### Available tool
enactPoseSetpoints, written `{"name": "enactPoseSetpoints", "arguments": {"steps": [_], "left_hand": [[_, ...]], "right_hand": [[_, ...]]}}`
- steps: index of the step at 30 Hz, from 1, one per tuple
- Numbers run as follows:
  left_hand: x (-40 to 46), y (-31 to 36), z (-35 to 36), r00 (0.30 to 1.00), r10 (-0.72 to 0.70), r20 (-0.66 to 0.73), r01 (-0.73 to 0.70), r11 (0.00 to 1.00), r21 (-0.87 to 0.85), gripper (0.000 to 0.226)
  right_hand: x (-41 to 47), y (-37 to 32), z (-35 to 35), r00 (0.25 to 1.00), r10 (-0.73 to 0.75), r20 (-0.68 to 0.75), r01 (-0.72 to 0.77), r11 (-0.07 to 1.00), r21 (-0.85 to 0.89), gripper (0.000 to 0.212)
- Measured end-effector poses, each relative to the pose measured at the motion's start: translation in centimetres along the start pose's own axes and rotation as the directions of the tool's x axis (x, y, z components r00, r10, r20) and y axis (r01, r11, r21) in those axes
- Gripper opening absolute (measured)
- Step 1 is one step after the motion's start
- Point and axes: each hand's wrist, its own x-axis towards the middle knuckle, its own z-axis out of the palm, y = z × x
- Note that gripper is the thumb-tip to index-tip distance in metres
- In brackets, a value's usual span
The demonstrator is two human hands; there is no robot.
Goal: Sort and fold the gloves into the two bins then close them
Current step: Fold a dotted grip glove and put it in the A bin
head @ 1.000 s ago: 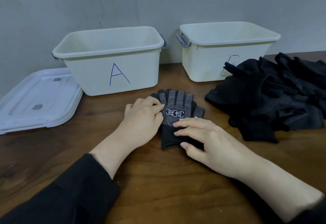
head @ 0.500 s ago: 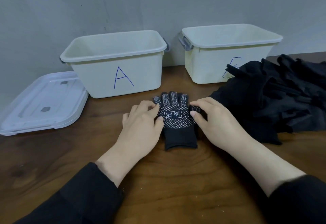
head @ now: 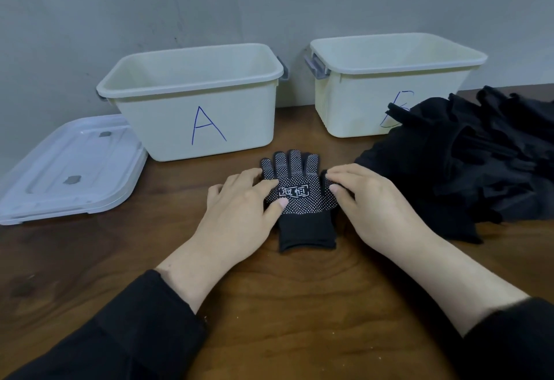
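Two cream bins stand against a grey wall on a wooden table [head: 90, 265]: the bin marked A [head: 198, 101] on the left, and a second bin [head: 386, 86] on the right whose blue letter is half hidden by a heap of black gloves [head: 467, 167]. The number of gloves in that heap cannot be counted from this angle. Both bins are without lids; clear lids [head: 69, 170] lie flat left of bin A (they look like two stacked, though the edges blur together). Between the bins and the person lies one dotted black glove [head: 299, 197], palm side up, fingers pointing toward the wall, white characters printed in a frame on its palm, its plain cuff nearest the camera; whether a second glove lies under it cannot be told. The heap spreads just beside it on the right, partly covering the front of the second bin. The left hand [head: 239, 209] rests on the glove's left edge, fingers nearly straight, thumb pressing the dotted palm. The right hand [head: 368, 200] lies on the glove's right edge, fingers extended and lightly bent, fingertips touching the fabric. Neither hand has closed round it. Black sleeves cover both forearms.
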Motion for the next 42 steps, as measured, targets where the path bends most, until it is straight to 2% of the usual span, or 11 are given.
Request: {"name": "enactPoseSetpoints", "arguments": {"steps": [5, 9, 13, 16, 18, 20, 22, 28, 30, 36, 42], "left_hand": [[-0.7, -0.2, -0.8, 0.994, 0.087, -0.068, -0.094, 0.989, -0.110, 0.045], [-1.8, -0.1, -0.8, 0.982, 0.184, 0.036, -0.179, 0.978, -0.112, 0.047], [-2.2, -0.4, -1.0, 0.972, 0.236, -0.017, -0.236, 0.959, -0.157, 0.043], [-2.6, -0.6, -1.4, 0.936, 0.350, 0.040, -0.339, 0.926, -0.167, 0.049], [-2.9, -0.6, -1.5, 0.918, 0.388, 0.082, -0.375, 0.916, -0.143, 0.057], [-3.1, -0.7, -1.5, 0.918, 0.389, 0.082, -0.377, 0.917, -0.126, 0.062], [-3.1, -0.6, -1.6, 0.920, 0.385, 0.077, -0.374, 0.919, -0.127, 0.063], [-3.0, 0.0, -1.9, 0.919, 0.379, 0.108, -0.375, 0.925, -0.058, 0.069], [-3.1, 0.4, -1.9, 0.922, 0.376, 0.092, -0.375, 0.926, -0.029, 0.070], [-2.9, 0.9, -2.0, 0.908, 0.418, 0.014, -0.418, 0.908, 0.020, 0.037], [-3.0, 1.0, -2.1, 0.920, 0.391, -0.002, -0.391, 0.920, -0.004, 0.023]], "right_hand": [[-0.5, -0.3, -0.6, 0.999, 0.005, -0.051, -0.002, 0.998, 0.058, 0.024], [-0.8, 0.1, -0.6, 0.997, -0.072, -0.009, 0.072, 0.996, 0.056, 0.014], [-1.1, -0.3, -1.8, 0.979, -0.186, -0.084, 0.195, 0.975, 0.111, 0.017], [-1.8, -0.5, -2.2, 0.909, -0.414, 0.043, 0.405, 0.903, 0.147, 0.024], [-2.2, 0.0, -1.9, 0.863, -0.460, 0.209, 0.448, 0.888, 0.102, 0.038], [-2.5, 0.6, -1.7, 0.849, -0.431, 0.306, 0.433, 0.899, 0.065, 0.051], [-2.7, 0.9, -1.7, 0.858, -0.412, 0.307, 0.409, 0.909, 0.076, 0.054], [-2.4, -0.2, -0.1, 0.891, -0.438, 0.117, 0.448, 0.891, -0.075, 0.020], [-2.4, -0.7, 0.0, 0.903, -0.418, 0.095, 0.427, 0.899, -0.096, 0.019], [-2.8, -1.4, -0.9, 0.912, -0.393, 0.122, 0.398, 0.917, -0.023, 0.023], [-2.8, -1.4, -1.7, 0.913, -0.355, 0.203, 0.360, 0.933, 0.011, 0.029]]}}
